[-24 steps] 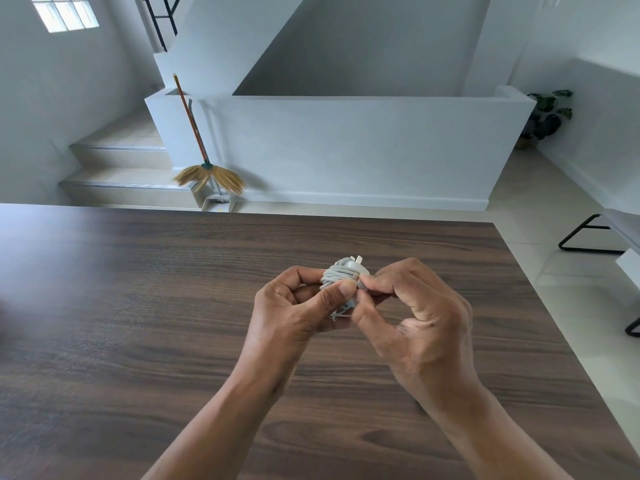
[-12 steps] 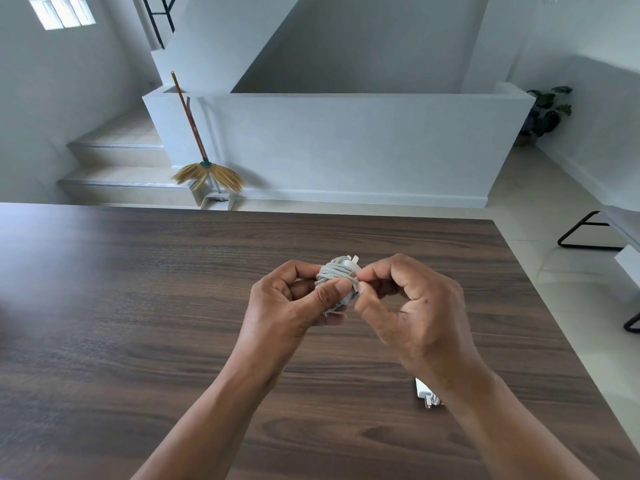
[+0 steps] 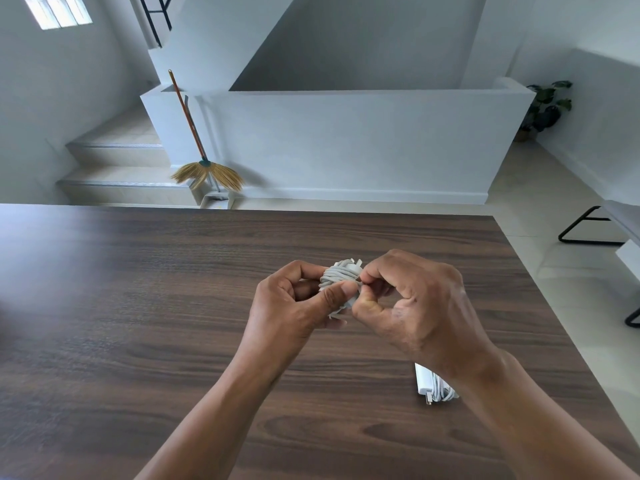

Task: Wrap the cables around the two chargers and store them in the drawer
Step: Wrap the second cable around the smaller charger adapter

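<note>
A white charger wound with its grey-white cable is held above the dark wooden table. My left hand grips it, thumb pressed across the coils. My right hand pinches the cable end against the bundle's right side with thumb and forefinger. A second white charger with its cable wrapped around it lies on the table, partly hidden under my right forearm. No drawer is in view.
The table's right edge runs diagonally beside a tiled floor. Black-legged furniture stands at the far right. A broom leans against a white half wall beyond the table, next to stairs, and a potted plant stands in the corner.
My right forearm has shifted, uncovering more of the second charger on the table. Both hands stay on the wrapped charger, my right fingers working at the cable end.
</note>
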Available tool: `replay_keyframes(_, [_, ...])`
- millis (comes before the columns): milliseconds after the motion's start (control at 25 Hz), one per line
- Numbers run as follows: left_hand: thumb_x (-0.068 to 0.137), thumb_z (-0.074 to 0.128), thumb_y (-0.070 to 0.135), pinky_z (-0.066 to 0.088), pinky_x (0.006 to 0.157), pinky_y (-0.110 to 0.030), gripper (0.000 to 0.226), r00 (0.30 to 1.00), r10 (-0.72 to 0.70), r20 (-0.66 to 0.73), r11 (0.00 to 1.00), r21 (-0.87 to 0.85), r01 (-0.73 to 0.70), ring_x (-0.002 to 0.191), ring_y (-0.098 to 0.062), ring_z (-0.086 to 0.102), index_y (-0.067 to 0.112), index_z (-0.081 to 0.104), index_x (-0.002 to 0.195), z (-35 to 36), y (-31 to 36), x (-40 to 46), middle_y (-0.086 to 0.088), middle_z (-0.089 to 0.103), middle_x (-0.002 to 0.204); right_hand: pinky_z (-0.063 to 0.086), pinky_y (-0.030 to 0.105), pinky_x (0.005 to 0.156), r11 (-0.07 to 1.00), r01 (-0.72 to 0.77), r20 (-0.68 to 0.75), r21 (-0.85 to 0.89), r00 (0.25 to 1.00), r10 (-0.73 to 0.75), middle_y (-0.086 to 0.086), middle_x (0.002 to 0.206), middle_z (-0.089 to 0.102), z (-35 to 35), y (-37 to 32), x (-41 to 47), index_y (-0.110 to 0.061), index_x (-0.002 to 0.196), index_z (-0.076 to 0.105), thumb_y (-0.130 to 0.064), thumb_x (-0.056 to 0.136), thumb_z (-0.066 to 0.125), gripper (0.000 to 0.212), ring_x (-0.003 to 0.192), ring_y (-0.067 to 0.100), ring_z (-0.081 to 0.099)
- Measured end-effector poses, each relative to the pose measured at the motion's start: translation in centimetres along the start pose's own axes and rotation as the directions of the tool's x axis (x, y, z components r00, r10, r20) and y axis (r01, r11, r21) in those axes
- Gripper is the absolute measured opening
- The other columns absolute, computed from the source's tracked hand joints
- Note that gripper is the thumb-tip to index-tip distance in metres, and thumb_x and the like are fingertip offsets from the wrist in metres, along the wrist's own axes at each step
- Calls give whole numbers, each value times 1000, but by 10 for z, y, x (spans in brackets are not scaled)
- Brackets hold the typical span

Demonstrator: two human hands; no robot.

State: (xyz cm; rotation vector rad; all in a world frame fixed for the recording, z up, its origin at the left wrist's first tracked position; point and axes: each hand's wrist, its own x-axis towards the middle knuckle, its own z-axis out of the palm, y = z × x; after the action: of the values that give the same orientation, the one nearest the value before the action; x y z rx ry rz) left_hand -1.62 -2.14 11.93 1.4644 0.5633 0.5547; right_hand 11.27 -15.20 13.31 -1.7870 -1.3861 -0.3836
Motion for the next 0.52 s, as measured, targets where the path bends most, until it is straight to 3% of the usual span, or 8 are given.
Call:
replay_keyframes(280, [75, 84, 28, 67, 73, -43, 42, 1000, 9, 5, 1000, 15, -9, 87, -30, 80, 1, 72, 106, 0, -1, 2, -14, 83, 93, 55, 33, 51, 1000, -4, -45, -11, 999, 4, -3, 69, 67, 7, 0, 0, -10, 76, 68, -12, 77, 71, 3, 55, 16, 63])
replay_keyframes(520, [71, 85, 36, 66, 74, -43, 48, 999, 33, -2, 996, 84, -33, 87, -28, 80, 7, 73, 107, -4, -6, 5, -9, 83, 93, 55, 32, 53, 998, -55, 24, -22, 998, 55, -6, 69, 68, 6, 1, -1, -15, 75, 68, -22, 81, 69, 9, 56, 14, 64])
